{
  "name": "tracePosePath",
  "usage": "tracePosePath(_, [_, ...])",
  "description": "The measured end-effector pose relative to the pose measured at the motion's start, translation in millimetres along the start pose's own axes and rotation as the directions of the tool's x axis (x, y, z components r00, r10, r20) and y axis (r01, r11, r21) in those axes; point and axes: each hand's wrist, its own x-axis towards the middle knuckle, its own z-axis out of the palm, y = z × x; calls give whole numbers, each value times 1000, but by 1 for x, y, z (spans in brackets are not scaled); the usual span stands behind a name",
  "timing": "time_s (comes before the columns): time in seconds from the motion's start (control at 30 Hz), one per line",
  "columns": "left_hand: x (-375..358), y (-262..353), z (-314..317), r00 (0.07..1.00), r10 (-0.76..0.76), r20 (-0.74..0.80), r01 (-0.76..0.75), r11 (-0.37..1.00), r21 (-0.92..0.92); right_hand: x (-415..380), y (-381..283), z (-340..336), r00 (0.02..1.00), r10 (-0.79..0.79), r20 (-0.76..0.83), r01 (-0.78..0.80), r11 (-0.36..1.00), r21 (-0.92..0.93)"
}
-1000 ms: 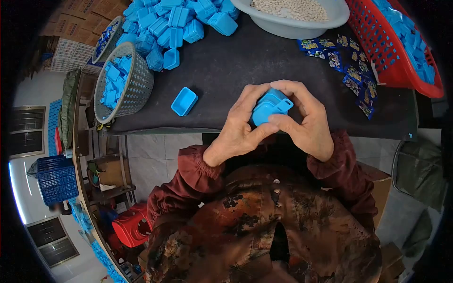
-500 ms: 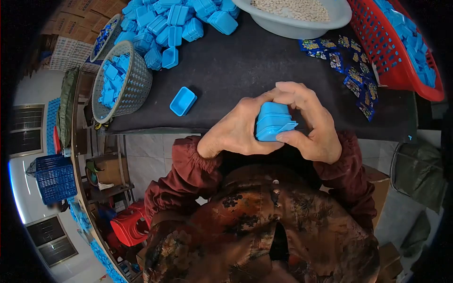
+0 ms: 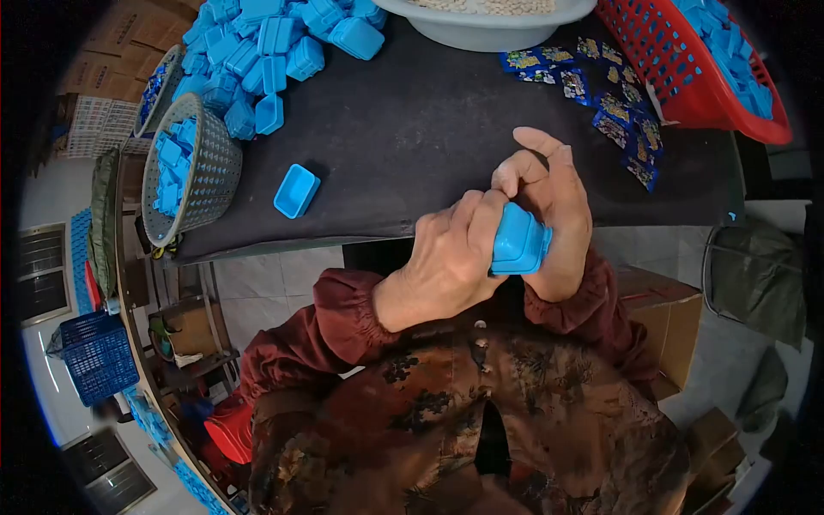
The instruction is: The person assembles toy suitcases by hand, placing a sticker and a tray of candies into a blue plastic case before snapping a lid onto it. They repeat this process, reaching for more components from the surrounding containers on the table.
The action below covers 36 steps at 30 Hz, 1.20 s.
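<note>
Black-topped bench (image 3: 369, 146) spreads ahead of the fingers (image 3: 487, 219); grey tiled floor (image 3: 257, 283) lies below. The left hand (image 3: 442, 257) grips a small blue plastic box (image 3: 519, 243); the right hand (image 3: 562, 219) curls loosely, palm against it. Leftward: open blue tub (image 3: 297, 191), grey perforated basket (image 3: 215, 167). Rightward: blue printed packets (image 3: 612, 129), red basket (image 3: 678, 94).

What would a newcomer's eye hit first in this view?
Probably the bright blue plastic box held between the two bare hands at the table's near edge. Next, the big heap of blue plastic boxes at the far left of the dark tabletop, then the slanted red plastic basket of blue pieces at the far right.
</note>
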Motion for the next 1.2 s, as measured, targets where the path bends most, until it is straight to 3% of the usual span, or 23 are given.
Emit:
tracePosePath(0.1, [-6, 8, -2, 996, 26, 88, -30, 999, 34, -5, -5, 0, 997, 76, -9, -76, 997, -18])
tracePosePath(0.17, [-7, 13, -1, 993, 22, 113, -30, 997, 73, -5, -13, -3, 985, 161, 53, -147, 967, -208])
tracePosePath(0.3, [-10, 17, 5, 994, 21, 106, -30, 997, 78, -2, -21, -6, 968, 238, 79, -198, 920, -337])
tracePosePath(0.37, [-8, 21, 5, 990, -21, 142, 0, 990, 141, 0, -24, -8, 971, 193, 139, -89, 837, -540])
tracePosePath(0.6, [12, 14, 2, 988, -54, 144, 38, 993, 114, 13, -26, -17, 976, 78, 202, 77, 747, -661])
tracePosePath(0.67, [23, 7, -1, 980, -61, 187, 72, 996, -53, 23, -33, -15, 977, 82, 197, 77, 724, -686])
tracePosePath(0.7, [25, 4, -2, 960, -120, 254, 156, 980, -126, 26, -38, -12, 980, 110, 169, 17, 791, -611])
tracePosePath(0.73, [26, -1, -7, 966, -121, 228, 146, 984, -97, 29, -41, -11, 973, 98, 207, 48, 797, -603])
tracePosePath(0.8, [29, -11, -16, 966, -172, 190, 210, 958, -198, 35, -43, -13, 977, 2, 214, 155, 682, -715])
tracePosePath(0.83, [32, -20, -32, 961, -176, 213, 201, 974, -100, 39, -43, -18, 971, -23, 237, 194, 657, -729])
tracePosePath(0.87, [36, -28, -49, 934, -273, 232, 307, 943, -128, 42, -41, -27, 965, -29, 259, 213, 661, -719])
tracePosePath(0.93, [52, -46, -80, 859, -461, 223, 502, 844, -189, 49, -31, -49, 950, -94, 298, 309, 417, -855])
tracePosePath(0.97, [54, -66, -88, 802, -564, 199, 597, 734, -326, 51, -24, -59, 945, -128, 302, 328, 403, -855])
tracePosePath(1.0, [72, -63, -110, 681, -691, 242, 729, 608, -315, 53, -23, -56, 942, -135, 308, 336, 404, -851])
tracePosePath(1.03, [81, -78, -121, 640, -745, 190, 754, 563, -338, 53, -22, -52, 911, -192, 365, 410, 312, -857])
tracePosePath(1.07, [91, -99, -129, 627, -771, 113, 748, 554, -365, 52, -22, -51, 875, -235, 422, 471, 213, -856])
tracePosePath(1.13, [121, -135, -153, 601, -799, -4, 663, 501, -557, 53, -23, -51, 870, -212, 445, 481, 166, -861])
tracePosePath(1.17, [140, -161, -175, 786, -618, -12, 430, 561, -708, 55, -22, -51, 862, -192, 469, 495, 120, -860])
tracePosePath(1.2, [151, -164, -191, 914, -400, -72, 172, 542, -823, 55, -21, -52, 860, -183, 476, 501, 128, -856])
